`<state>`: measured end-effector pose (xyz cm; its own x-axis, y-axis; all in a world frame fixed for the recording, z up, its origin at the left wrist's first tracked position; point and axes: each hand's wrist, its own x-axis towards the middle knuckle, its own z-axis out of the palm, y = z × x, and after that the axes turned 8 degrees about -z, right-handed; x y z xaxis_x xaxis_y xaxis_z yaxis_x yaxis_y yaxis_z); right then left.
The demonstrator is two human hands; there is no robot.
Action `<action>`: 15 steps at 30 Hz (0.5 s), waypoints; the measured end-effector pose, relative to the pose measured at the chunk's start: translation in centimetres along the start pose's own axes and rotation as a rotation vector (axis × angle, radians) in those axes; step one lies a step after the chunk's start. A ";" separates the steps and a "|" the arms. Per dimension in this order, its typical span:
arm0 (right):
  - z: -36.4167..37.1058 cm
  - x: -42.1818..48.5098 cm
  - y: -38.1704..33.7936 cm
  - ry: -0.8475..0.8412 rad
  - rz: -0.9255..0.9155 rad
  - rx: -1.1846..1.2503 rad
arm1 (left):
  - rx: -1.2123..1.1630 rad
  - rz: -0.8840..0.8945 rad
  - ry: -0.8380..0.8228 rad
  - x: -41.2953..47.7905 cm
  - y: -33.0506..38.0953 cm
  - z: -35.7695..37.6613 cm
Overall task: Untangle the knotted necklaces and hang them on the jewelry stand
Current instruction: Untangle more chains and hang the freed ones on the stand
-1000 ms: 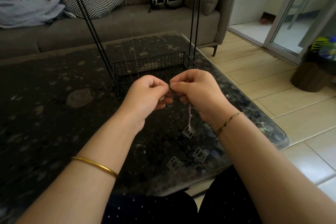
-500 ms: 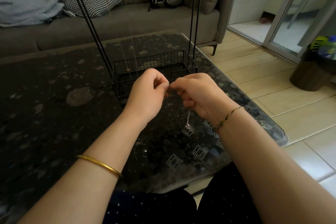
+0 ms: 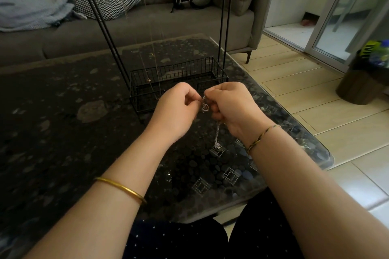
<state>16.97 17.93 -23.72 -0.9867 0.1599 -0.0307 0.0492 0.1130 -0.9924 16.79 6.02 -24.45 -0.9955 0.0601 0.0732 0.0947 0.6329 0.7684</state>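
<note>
1. Your left forearm, lower left of the frame, wears a plain, thin gold bangle (image 3: pixel 121 188).
2. Your right wrist, right of centre, carries a braided cord bracelet (image 3: pixel 263 135) in dark green and yellow.
3. Both forearms are bare.
4. Bottom centre, your lap shows dark fabric (image 3: pixel 179 239) speckled with tiny white dots.

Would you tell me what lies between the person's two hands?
In the head view, a knotted silver necklace spans the gap, pinched by the left hand and the right hand.
</note>
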 end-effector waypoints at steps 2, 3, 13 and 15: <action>0.0 0.0 0.0 -0.048 -0.002 -0.043 | -0.026 -0.016 0.041 0.1 -0.3 -0.1; 0.0 0.0 0.0 -0.080 -0.004 -0.070 | -0.036 -0.021 0.052 0.1 -0.4 -0.1; -0.1 -0.4 -0.4 -0.040 -0.002 -0.043 | -0.005 -0.004 0.032 -0.1 -0.4 0.1; -0.2 -0.5 -0.3 -0.013 -0.016 -0.042 | 0.031 -0.011 -0.005 -0.2 -0.3 0.1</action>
<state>17.43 18.00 -23.36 -0.9893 0.1447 -0.0168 0.0397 0.1569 -0.9868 17.01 5.87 -24.74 -0.9965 0.0569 0.0612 0.0835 0.6573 0.7490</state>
